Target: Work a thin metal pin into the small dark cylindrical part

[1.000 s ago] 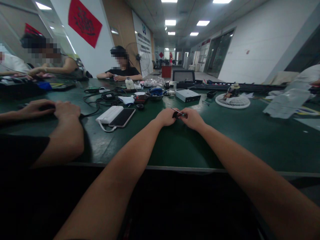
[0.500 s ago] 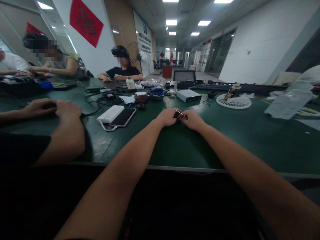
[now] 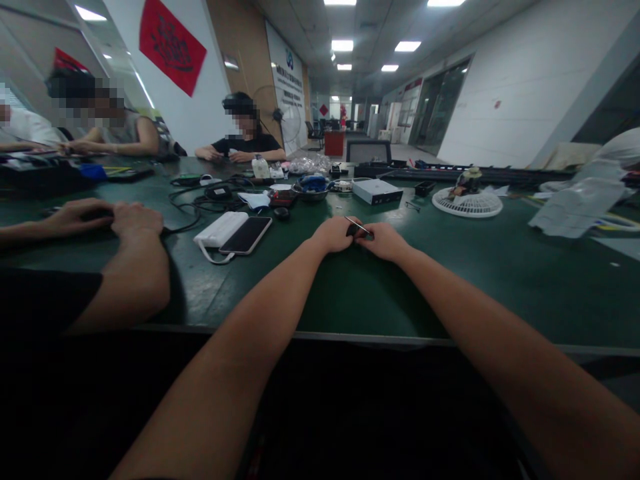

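Note:
My left hand [image 3: 336, 235] is closed over the green table, with a small dark piece [image 3: 353, 230] at its fingers; the piece's kind cannot be made out. Facing it from the right, my right hand [image 3: 384, 240] has its fingers pinched on a thin metal tool [image 3: 364, 229]. The slim shaft slants up and left across the dark piece towards the back of my left hand. My fingertips nearly meet and hide most of what lies between them.
Left of my arms lie a phone [image 3: 247, 236] and a white power bank [image 3: 220, 229] joined by a cable. A co-worker's hands [image 3: 135, 219] rest farther left. Beyond stand a metal drive box [image 3: 377, 191], a bowl [image 3: 310, 193] and a white fan grille [image 3: 467, 204].
My right hand has shifted very slightly to the left, closer to my left hand. Otherwise both hands keep nearly the same pose.

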`<state>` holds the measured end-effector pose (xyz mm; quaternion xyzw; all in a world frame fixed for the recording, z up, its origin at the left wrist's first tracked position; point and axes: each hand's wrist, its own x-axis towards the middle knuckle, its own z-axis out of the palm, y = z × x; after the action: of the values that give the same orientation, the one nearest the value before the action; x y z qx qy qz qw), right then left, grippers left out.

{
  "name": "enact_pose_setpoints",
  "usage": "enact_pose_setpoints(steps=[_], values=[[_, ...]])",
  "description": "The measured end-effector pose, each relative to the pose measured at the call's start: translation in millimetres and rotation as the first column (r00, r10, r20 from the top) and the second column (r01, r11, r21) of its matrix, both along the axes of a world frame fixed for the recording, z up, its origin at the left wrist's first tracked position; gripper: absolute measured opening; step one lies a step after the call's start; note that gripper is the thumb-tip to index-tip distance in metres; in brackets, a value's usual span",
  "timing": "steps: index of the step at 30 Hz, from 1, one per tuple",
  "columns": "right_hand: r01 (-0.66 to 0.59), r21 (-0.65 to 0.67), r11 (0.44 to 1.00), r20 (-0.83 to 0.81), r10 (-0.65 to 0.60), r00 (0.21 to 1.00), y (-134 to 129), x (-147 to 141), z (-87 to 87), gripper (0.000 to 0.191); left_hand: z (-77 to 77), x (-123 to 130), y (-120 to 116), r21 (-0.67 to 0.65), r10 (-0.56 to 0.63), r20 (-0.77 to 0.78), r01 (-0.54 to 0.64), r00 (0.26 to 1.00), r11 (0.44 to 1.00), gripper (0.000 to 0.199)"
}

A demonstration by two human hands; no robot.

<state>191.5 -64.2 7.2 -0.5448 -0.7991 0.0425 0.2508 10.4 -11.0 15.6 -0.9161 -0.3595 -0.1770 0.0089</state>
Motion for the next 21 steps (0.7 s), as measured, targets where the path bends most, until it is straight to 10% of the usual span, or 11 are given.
enact_pose_setpoints(steps=[21], values=[[-0.034,0.0,0.999,-0.044,0.034,0.998,-2.8,0.0,0.8,0.015,-2.2,-1.0,2.7,0.008,-0.014,0.047,0.014,0.999,1.0,0.045]])
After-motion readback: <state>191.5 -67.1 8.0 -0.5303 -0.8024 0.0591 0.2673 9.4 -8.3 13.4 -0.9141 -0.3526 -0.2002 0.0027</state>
